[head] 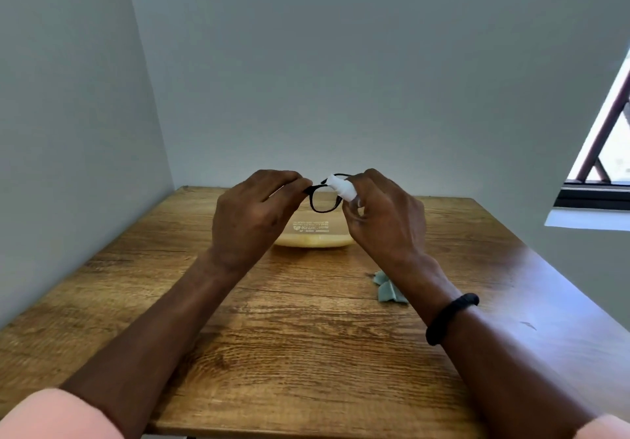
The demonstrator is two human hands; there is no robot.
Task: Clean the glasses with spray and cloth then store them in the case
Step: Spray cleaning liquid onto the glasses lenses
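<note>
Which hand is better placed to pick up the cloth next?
Probably the right hand: the cloth lies beside its forearm, and the left hand holds the glasses. It must first set down the spray bottle.

A brown wooden table with bold grain (306,336) fills the lower view, and its far edge meets a plain pale grey back wall (341,63) (a second grey wall (68,114) closes the left side). At the right edge, a dark-framed window (593,196) shows a reddish-brown railing (603,128) outside, above a white sill (586,218).
</note>
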